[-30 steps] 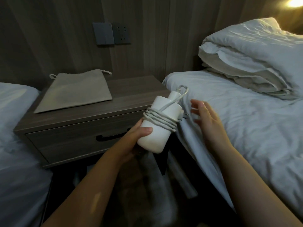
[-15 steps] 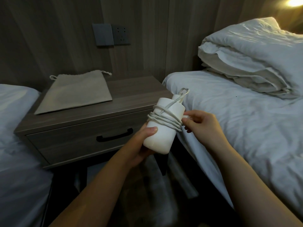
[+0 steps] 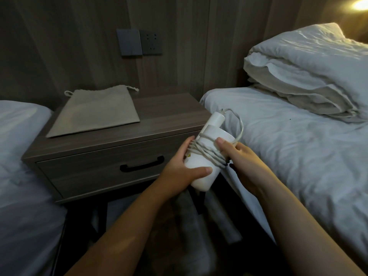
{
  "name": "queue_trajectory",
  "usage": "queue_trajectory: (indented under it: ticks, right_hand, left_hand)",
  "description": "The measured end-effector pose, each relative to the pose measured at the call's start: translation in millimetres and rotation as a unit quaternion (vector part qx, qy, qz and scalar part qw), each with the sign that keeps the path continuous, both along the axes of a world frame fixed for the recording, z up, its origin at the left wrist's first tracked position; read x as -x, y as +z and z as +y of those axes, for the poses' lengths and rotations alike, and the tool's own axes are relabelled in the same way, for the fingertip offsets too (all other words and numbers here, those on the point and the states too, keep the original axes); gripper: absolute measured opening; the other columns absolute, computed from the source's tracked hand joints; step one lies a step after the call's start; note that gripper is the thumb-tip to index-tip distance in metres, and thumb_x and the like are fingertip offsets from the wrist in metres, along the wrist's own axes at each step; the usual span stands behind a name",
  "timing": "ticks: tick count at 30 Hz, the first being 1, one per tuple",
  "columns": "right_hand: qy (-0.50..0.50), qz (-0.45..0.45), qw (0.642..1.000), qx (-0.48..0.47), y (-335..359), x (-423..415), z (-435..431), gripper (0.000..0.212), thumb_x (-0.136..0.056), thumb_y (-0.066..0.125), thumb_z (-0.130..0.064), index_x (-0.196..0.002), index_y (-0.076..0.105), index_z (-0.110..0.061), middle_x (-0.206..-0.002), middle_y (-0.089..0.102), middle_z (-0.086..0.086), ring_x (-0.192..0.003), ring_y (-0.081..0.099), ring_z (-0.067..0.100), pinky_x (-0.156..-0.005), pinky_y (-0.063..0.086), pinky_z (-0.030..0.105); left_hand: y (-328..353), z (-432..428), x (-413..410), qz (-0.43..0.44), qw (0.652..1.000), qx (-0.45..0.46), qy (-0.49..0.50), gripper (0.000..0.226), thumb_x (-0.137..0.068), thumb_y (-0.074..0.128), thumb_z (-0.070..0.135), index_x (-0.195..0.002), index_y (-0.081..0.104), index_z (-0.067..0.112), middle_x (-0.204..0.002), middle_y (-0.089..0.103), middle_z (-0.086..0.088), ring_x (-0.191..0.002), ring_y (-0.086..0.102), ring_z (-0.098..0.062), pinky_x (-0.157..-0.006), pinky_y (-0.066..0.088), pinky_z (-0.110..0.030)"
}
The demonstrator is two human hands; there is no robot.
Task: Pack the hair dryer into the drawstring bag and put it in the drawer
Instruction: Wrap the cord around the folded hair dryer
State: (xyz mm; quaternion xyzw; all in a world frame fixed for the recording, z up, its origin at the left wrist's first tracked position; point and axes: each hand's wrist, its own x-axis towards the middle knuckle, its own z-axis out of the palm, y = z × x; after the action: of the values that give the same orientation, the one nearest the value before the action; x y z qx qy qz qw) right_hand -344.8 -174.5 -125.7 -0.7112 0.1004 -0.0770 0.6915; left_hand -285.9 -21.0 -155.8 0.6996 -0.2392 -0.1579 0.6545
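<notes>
Head view shows the hair dryer (image 3: pixel 207 154) just below centre, held in the air in front of the nightstand's right corner, its folded handle pointing toward one o'clock. It is a smooth white plastic cylinder, hard and glossy, so it will likely feel light but a little slippery; the barrel is the safest place to grasp. The cord (image 3: pixel 205 153) is wound in several grey-white turns around the middle, with a loose loop arching off at two o'clock; it looks rubbery and springy, and the coils could slip off if not pinned.

The left hand (image 3: pixel 179 166) is wrapped around the lower barrel, thumb across the front. The right hand (image 3: pixel 241 156) is closed against the wound cord from the three o'clock side, thumb pressing on the coils.

At ten o'clock the drawstring bag (image 3: pixel 95 112) lies flat and empty on the nightstand (image 3: pixel 165 118): soft beige cloth, limp, its mouth toward the wall with cord ends showing. The bag will need both hands to hold open. Below, the drawer (image 3: pixel 95 170) is shut, with a dark bar handle (image 3: pixel 142 165). White rumpled bedding (image 3: pixel 288 140) flanks the stand.
</notes>
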Motion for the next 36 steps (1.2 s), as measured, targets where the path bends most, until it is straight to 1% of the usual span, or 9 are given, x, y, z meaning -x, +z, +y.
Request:
queue_trajectory:
  ticks: [2,7,13,16,18,22,29,33,36]
  right_hand:
    - [0.005,0.009,1.000,-0.022,-2,0,-1,0.023,-0.087,0.058,-0.032,-0.099,0.064,-0.013,-0.088,0.069,-0.004,-0.063,0.066,-0.006,-0.047,0.044,0.005]
    - [0.092,-0.003,0.988,-0.126,1,3,-2,0.013,-0.083,0.058,-0.007,-0.094,0.066,-0.006,-0.085,0.074,0.005,-0.073,0.071,0.007,-0.058,0.052,0.015]
    - [0.121,0.002,0.982,-0.142,-5,0,-4,0.041,-0.075,0.067,-0.022,-0.112,0.062,-0.005,-0.105,0.073,0.009,-0.096,0.069,0.016,-0.074,0.055,0.020]
    - [0.116,-0.003,0.974,-0.195,-5,-1,-5,0.048,-0.078,0.062,-0.035,-0.116,0.062,-0.006,-0.110,0.071,0.013,-0.101,0.068,0.022,-0.078,0.057,0.027]
    - [0.095,-0.013,0.975,-0.201,-7,-3,-6,0.039,-0.082,0.059,-0.027,-0.115,0.063,-0.006,-0.110,0.070,0.017,-0.099,0.068,0.027,-0.077,0.058,0.032]
    - [0.004,-0.005,0.986,-0.166,-11,-7,-4,0.034,-0.082,0.065,-0.018,-0.114,0.062,-0.005,-0.108,0.070,0.022,-0.096,0.068,0.032,-0.077,0.056,0.040]
    - [-0.066,-0.021,0.991,-0.111,4,-11,-5,0.006,-0.080,0.067,-0.019,-0.086,0.066,-0.017,-0.068,0.074,0.001,-0.062,0.070,0.013,-0.057,0.053,0.028]
    - [-0.067,-0.033,0.989,-0.126,18,-20,-4,0.009,-0.083,0.064,-0.018,-0.090,0.068,-0.015,-0.071,0.075,0.004,-0.063,0.072,0.015,-0.054,0.054,0.025]
    - [-0.079,-0.023,0.985,-0.153,28,-36,-5,0.016,-0.085,0.061,-0.023,-0.095,0.067,-0.012,-0.080,0.074,0.008,-0.069,0.071,0.017,-0.055,0.055,0.027]
  left_hand:
    - [-2,-1,-1,-0.004,1.000,-0.019,0.006,0.095,-0.061,0.079,0.017,-0.141,0.030,0.034,-0.120,0.052,0.018,-0.102,0.052,0.009,-0.078,0.047,-0.005]
    - [-5,0,-1,-0.029,0.997,-0.064,0.016,0.091,-0.069,0.079,0.010,-0.135,0.028,0.047,-0.110,0.052,0.029,-0.099,0.053,0.009,-0.077,0.046,-0.009]
    - [-5,4,-1,-0.045,0.994,-0.096,0.020,0.089,-0.068,0.080,0.013,-0.126,0.026,0.055,-0.107,0.051,0.032,-0.098,0.052,0.011,-0.074,0.044,-0.005]
    - [-1,4,0,-0.073,0.988,-0.134,0.021,0.097,-0.061,0.082,0.028,-0.133,0.023,0.058,-0.122,0.052,0.023,-0.109,0.053,0.002,-0.089,0.045,-0.016]
    - [-1,3,1,-0.090,0.984,-0.154,0.020,0.103,-0.058,0.080,0.036,-0.134,0.016,0.061,-0.131,0.048,0.017,-0.115,0.052,-0.005,-0.096,0.045,-0.024]
    - [-1,0,2,-0.095,0.983,-0.153,0.017,0.104,-0.058,0.080,0.035,-0.135,0.015,0.060,-0.135,0.047,0.016,-0.117,0.052,-0.007,-0.096,0.044,-0.024]
    - [13,-4,-7,-0.080,0.989,-0.127,-0.002,0.111,-0.061,0.082,0.029,-0.141,0.009,0.053,-0.127,0.042,0.024,-0.117,0.048,-0.001,-0.091,0.039,-0.018]
    - [30,-3,-17,-0.095,0.984,-0.149,0.010,0.111,-0.063,0.082,0.035,-0.141,0.005,0.053,-0.127,0.042,0.021,-0.116,0.047,-0.004,-0.094,0.038,-0.023]
    - [43,6,-22,-0.086,0.985,-0.139,0.054,0.095,-0.076,0.072,0.038,-0.144,0.007,0.049,-0.120,0.049,0.017,-0.107,0.051,-0.003,-0.087,0.038,-0.019]
